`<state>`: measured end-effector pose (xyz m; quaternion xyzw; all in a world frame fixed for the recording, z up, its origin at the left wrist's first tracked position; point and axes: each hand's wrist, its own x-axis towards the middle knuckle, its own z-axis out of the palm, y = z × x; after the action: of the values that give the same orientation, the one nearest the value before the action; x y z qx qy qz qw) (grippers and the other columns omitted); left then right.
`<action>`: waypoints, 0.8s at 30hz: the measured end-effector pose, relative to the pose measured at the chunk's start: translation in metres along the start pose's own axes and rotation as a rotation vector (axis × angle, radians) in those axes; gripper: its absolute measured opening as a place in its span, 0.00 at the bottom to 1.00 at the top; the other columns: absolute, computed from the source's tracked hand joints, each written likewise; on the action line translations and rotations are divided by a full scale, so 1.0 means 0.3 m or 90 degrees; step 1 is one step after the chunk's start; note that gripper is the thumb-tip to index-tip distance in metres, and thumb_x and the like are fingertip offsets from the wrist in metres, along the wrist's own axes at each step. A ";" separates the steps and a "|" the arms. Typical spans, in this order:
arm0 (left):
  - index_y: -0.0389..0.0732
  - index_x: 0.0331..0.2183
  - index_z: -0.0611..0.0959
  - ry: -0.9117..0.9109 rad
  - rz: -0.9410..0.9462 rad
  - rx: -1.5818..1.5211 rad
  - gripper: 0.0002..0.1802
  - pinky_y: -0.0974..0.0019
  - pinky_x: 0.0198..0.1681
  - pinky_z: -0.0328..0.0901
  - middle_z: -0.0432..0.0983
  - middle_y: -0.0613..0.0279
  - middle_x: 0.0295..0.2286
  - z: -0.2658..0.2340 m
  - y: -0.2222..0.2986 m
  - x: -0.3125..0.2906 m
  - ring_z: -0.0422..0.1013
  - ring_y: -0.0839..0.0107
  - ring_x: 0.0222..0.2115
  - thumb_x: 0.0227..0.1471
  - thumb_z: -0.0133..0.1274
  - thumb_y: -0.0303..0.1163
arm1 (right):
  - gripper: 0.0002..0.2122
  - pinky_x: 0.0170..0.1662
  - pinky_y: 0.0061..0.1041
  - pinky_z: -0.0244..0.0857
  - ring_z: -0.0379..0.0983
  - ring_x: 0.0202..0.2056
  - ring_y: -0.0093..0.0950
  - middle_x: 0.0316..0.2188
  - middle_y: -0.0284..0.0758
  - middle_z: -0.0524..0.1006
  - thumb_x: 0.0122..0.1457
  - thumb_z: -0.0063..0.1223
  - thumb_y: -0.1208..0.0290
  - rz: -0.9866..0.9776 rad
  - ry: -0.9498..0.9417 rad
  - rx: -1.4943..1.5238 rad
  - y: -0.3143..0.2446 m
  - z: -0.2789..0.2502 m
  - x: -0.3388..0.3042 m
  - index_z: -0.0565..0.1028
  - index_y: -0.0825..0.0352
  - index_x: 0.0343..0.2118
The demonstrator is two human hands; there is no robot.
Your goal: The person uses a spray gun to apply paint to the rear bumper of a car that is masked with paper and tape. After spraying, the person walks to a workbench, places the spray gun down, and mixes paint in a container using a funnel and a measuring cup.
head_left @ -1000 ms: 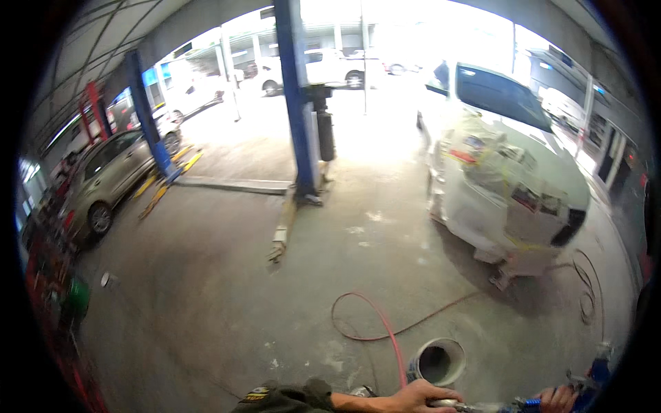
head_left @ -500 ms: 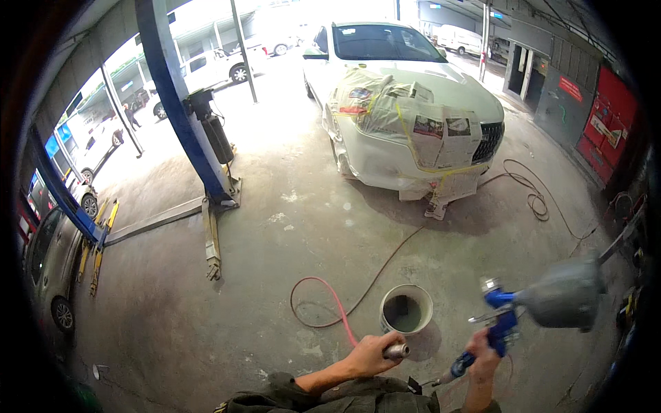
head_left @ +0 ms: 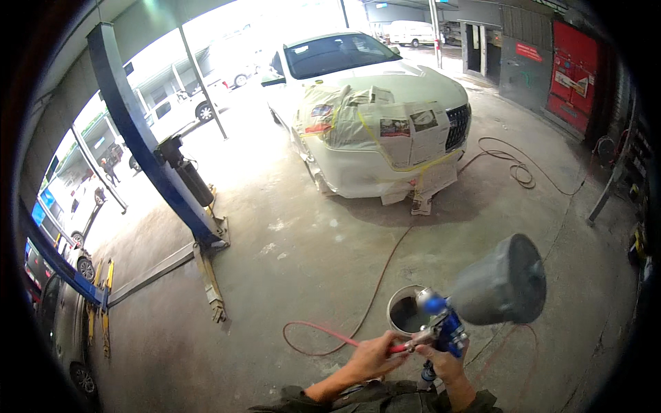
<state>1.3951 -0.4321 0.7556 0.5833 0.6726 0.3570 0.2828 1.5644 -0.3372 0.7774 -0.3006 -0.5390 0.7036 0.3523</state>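
Observation:
My left hand (head_left: 374, 356) is closed around the end of a red air hose (head_left: 344, 339), which pokes out toward the spray gun. My right hand (head_left: 449, 366) grips a blue spray gun (head_left: 451, 332) by its handle, and a large grey cup (head_left: 497, 283) sits on the gun, tilted to the right. Both hands are close together, and the hose end lies right beside the gun's metal trigger area. Whether the hose touches or joins the gun I cannot tell. Part of a whitish bucket (head_left: 390, 313) with dark contents shows behind the gun.
Ahead stands a white car (head_left: 358, 168), its front partly masked with newspaper and tape (head_left: 413, 141). The hose loops across the concrete floor (head_left: 241, 358). A blue lift post (head_left: 148, 131) with floor arms rises at left; a red cabinet (head_left: 573, 76) stands at right.
The spray gun has come left and in toward my left hand, its cup swinging with it. My left hand's hose end now meets the gun area. The whole view has shifted slightly.

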 end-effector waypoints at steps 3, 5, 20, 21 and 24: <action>0.41 0.30 0.79 -0.006 -0.022 0.123 0.11 0.56 0.29 0.67 0.74 0.54 0.23 -0.062 -0.408 -0.147 0.74 0.53 0.26 0.46 0.61 0.37 | 0.08 0.42 0.24 0.70 0.77 0.35 0.23 0.33 0.34 0.81 0.52 0.64 0.74 0.010 0.104 0.072 -0.045 -0.054 0.005 0.80 0.68 0.36; 0.41 0.27 0.81 0.027 -0.145 0.150 0.11 0.56 0.27 0.65 0.73 0.50 0.20 -0.137 -0.695 -0.299 0.72 0.50 0.24 0.44 0.62 0.38 | 0.09 0.32 0.18 0.66 0.73 0.29 0.19 0.30 0.30 0.80 0.53 0.63 0.74 -0.044 0.196 0.011 -0.063 -0.146 0.018 0.79 0.66 0.38; 0.33 0.19 0.81 0.282 -0.373 0.333 0.22 0.60 0.21 0.58 0.63 0.51 0.12 -0.481 -0.682 0.344 0.63 0.70 0.14 0.43 0.63 0.45 | 0.18 0.15 0.18 0.50 0.58 0.11 0.15 0.13 0.31 0.71 0.62 0.54 0.60 0.019 0.660 -0.033 0.097 -0.740 -0.119 0.72 0.64 0.18; 0.34 0.22 0.82 0.277 -0.361 0.352 0.20 0.58 0.24 0.62 0.68 0.50 0.15 -0.454 -0.694 0.444 0.68 0.64 0.17 0.43 0.62 0.45 | 0.18 0.15 0.18 0.50 0.58 0.11 0.15 0.13 0.31 0.71 0.62 0.54 0.60 0.036 0.699 -0.056 0.126 -0.796 -0.130 0.72 0.64 0.18; 0.36 0.30 0.83 0.263 -0.301 0.346 0.19 0.57 0.31 0.67 0.77 0.47 0.24 -0.373 -0.931 0.660 0.76 0.51 0.27 0.44 0.60 0.43 | 0.18 0.16 0.18 0.49 0.58 0.12 0.16 0.13 0.30 0.70 0.62 0.54 0.60 0.094 0.737 -0.077 0.141 -0.935 -0.081 0.71 0.63 0.17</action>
<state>1.1116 -0.2717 0.6017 0.3819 0.9005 0.2013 0.0519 1.7963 -0.2110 0.6707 -0.6925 -0.2752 0.4157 0.5215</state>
